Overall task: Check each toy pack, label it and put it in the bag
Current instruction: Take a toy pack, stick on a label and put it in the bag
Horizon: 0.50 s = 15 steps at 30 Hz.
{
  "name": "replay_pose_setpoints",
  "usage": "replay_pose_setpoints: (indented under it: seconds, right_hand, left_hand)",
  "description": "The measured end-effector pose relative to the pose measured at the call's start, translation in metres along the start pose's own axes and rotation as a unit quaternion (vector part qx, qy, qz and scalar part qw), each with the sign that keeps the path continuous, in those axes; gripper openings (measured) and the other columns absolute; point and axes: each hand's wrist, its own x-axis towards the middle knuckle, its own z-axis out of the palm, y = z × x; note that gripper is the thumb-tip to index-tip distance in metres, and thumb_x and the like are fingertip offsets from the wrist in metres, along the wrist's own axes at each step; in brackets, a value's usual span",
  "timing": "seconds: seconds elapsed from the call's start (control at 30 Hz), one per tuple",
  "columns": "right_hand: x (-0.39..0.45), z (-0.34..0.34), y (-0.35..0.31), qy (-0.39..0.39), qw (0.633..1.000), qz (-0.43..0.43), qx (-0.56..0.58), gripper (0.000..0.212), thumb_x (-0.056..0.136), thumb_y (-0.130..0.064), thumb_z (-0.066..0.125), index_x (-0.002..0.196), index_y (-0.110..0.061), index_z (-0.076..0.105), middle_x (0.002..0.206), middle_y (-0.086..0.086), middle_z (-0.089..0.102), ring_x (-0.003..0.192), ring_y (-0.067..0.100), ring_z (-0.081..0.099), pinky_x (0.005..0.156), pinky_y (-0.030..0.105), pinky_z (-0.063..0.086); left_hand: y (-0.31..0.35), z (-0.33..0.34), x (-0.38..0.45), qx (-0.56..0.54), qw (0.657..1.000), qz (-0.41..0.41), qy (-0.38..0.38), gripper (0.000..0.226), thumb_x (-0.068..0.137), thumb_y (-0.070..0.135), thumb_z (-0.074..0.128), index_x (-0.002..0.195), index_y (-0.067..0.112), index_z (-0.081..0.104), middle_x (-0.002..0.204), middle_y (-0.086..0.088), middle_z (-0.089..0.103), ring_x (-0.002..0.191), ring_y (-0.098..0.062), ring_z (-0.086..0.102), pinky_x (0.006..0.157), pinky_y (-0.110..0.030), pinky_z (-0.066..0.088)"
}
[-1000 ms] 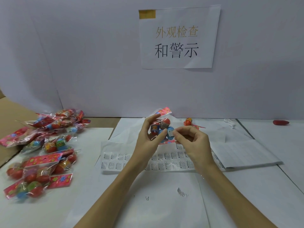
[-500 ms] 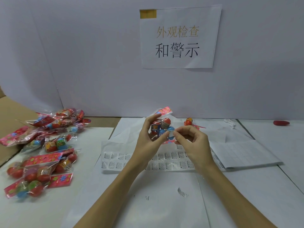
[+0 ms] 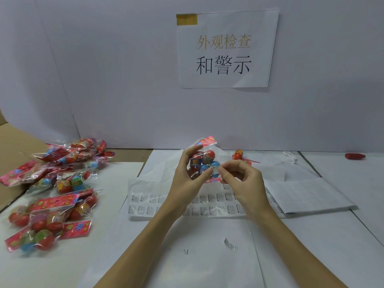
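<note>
My left hand [image 3: 185, 175] grips one toy pack [image 3: 204, 161] above the counter [image 3: 332, 235] centre; my right hand [image 3: 241, 177] pinches a warning label [image 3: 215, 169] onto it. Many packs [image 3: 52, 190] wait at nine o'clock (no bag visible).

head view: worn on the person's head | faces forward and down over the table [image 3: 311, 256] toward the white back wall [image 3: 124, 80] | close in, both forearms reach up from the bottom edge | only one view.
</note>
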Motion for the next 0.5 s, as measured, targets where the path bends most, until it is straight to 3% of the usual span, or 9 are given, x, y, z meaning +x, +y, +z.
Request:
replay_pose_setpoints:
  seconds: [0.27, 0.4, 0.5]
  right_hand:
    - [-0.0012, 0.0001, -0.0009, -0.009, 1.000, -0.015, -0.008, 0.010, 0.089, -0.020, 0.080, 0.097, -0.019, 0.075, 0.087, -0.008, 0.076, 0.084, 0.014, 0.074, 0.075, 0.027, 0.064]
    - [-0.0012, 0.0011, 0.0033, 0.075, 0.994, -0.012, -0.078, 0.034, 0.088, -0.025, 0.083, 0.114, -0.025, 0.061, 0.076, -0.005, 0.072, 0.072, 0.012, 0.073, 0.064, 0.018, 0.058]
    - [0.0041, -0.0069, 0.0043, 0.126, 0.990, 0.036, -0.055, 0.030, 0.095, -0.017, 0.074, 0.117, -0.026, 0.055, 0.083, -0.003, 0.071, 0.067, 0.013, 0.073, 0.054, 0.016, 0.053]
  left_hand:
    - [-0.0017, -0.0005, 0.0008, 0.005, 1.000, 0.014, 0.015, 0.065, 0.087, 0.005, 0.082, 0.139, 0.033, 0.054, 0.138, 0.003, 0.058, 0.118, -0.012, 0.068, 0.088, -0.022, 0.058]
    - [-0.0026, 0.0014, 0.0018, 0.019, 0.999, 0.021, 0.019, 0.066, 0.086, 0.003, 0.082, 0.137, 0.035, 0.055, 0.139, 0.005, 0.058, 0.119, -0.013, 0.067, 0.087, -0.023, 0.059]
    - [-0.0017, -0.0028, 0.0028, -0.010, 1.000, 0.003, 0.027, 0.064, 0.087, 0.003, 0.081, 0.134, 0.040, 0.057, 0.134, 0.009, 0.060, 0.115, -0.008, 0.069, 0.082, -0.023, 0.060]
